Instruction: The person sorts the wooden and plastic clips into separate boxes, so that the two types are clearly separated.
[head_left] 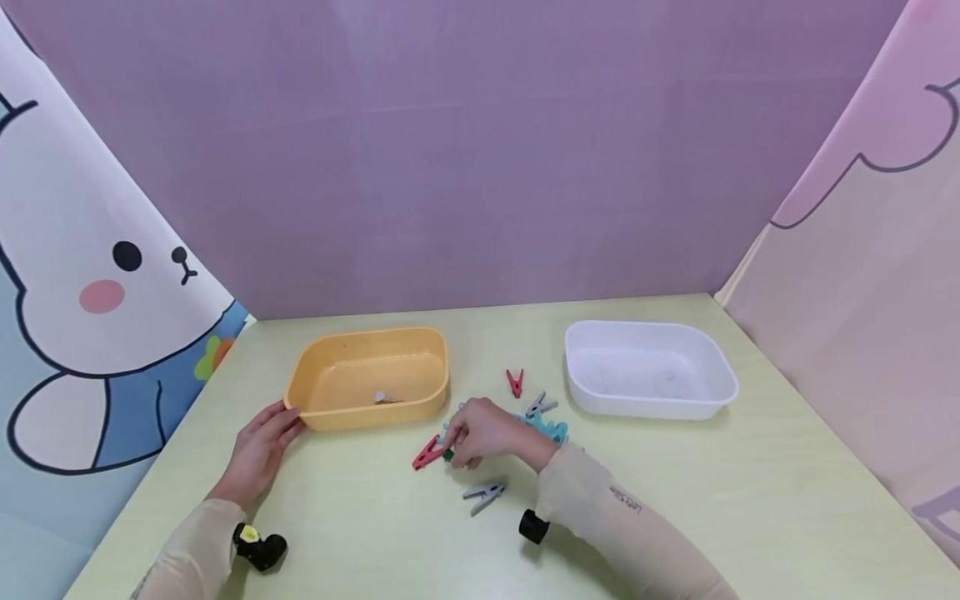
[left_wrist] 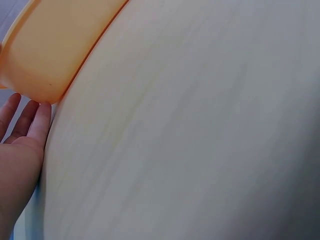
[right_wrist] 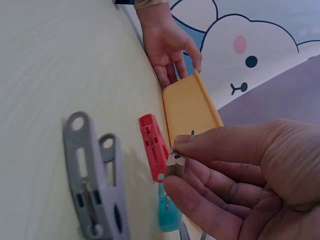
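My right hand point(head_left: 483, 432) pinches a small wooden clothespin point(right_wrist: 175, 164) between thumb and fingertips, low over the table's middle. A dark green bit point(head_left: 447, 455) shows at its fingertips in the head view. My left hand point(head_left: 258, 454) touches the near left corner of the yellow tray point(head_left: 375, 417) with its fingers mostly straight. Beside the right hand lie a red clothespin point(head_left: 428, 452) and a grey clothespin point(head_left: 485, 495). Behind its wrist are light blue clothespins point(head_left: 551, 427), partly hidden. Farther back lie another grey clothespin point(head_left: 540, 405) and a small red clothespin point(head_left: 515, 382).
Inside the yellow tray lies a small whitish object point(head_left: 382, 397), too small to make out. A white tray point(head_left: 652, 408) stands at the back right. A purple wall point(head_left: 480, 167) rises behind the table, with printed curtains point(head_left: 112, 333) at the sides.
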